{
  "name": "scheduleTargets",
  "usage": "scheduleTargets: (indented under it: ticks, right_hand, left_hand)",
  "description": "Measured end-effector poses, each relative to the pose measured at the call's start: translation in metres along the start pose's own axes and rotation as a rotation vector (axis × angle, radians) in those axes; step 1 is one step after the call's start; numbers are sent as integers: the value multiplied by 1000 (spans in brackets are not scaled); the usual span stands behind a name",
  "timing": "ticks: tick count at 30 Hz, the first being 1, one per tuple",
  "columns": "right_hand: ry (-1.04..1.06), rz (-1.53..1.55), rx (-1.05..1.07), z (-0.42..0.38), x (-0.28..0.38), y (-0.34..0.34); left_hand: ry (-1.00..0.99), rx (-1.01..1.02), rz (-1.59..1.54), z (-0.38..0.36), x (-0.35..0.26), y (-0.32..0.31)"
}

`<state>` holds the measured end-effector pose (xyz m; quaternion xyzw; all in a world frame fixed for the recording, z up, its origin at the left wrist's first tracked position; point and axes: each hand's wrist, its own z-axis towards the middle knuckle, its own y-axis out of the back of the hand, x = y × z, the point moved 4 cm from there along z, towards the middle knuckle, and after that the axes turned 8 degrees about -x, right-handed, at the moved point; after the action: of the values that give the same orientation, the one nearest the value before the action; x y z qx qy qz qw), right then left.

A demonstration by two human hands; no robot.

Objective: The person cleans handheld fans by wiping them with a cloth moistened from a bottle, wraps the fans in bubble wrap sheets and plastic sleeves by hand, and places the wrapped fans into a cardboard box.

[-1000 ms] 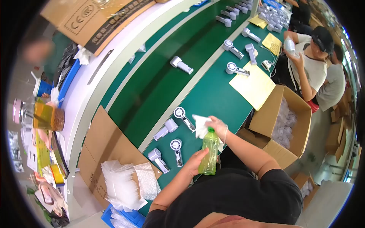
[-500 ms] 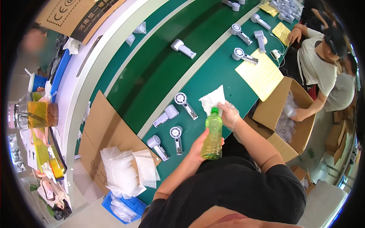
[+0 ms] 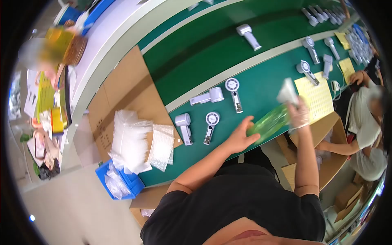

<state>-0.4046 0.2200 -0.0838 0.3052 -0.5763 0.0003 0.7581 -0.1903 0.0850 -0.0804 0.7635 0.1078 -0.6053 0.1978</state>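
Observation:
A green bottle [image 3: 269, 123], smeared by motion, lies tilted between my two hands above the green table [image 3: 192, 153]. My left hand [image 3: 243, 135] is at its lower end, thumb and fingers spread around it. My right hand [image 3: 299, 113], in a thin clear glove, has closed fingers on a white cloth [image 3: 288, 93] near the bottle's upper end. To the left stand several handheld fans: one round-headed fan [image 3: 234, 94], another [image 3: 210, 127], one lying sideways [image 3: 207, 96] and one [image 3: 184, 128] by the cardboard.
Cardboard [image 3: 122, 87], bubble wrap bags [image 3: 162, 147] and a blue bin [image 3: 118, 179] are at the left. A yellow sheet [image 3: 316, 98] lies at the right, near an open carton [image 3: 332, 163]. A co-worker [image 3: 365, 118] reaches into it. A fan [image 3: 249, 36] rests on the green belt.
The bottle has tipped over from upright and moved right with my hands. The cloth has risen to the right. The view has turned, so the fans and cardboard appear shifted.

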Motion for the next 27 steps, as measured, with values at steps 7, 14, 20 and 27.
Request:
scheduleTargets:
  ticks: [7, 14, 20, 27]
  right_hand:
    - [558, -565, -133, 46, 44, 14]
    - [487, -313, -361, 16, 115, 15]
    - [793, -20, 190, -93, 146, -121]
    - [-702, 940, 658, -98, 79, -155]
  left_hand:
    - [-92, -769, 754, -67, -30, 112]
    - [181, -515, 426, -84, 8, 116]
    - [607, 20, -478, -95, -36, 89]
    - [221, 216, -253, -103, -9, 97]
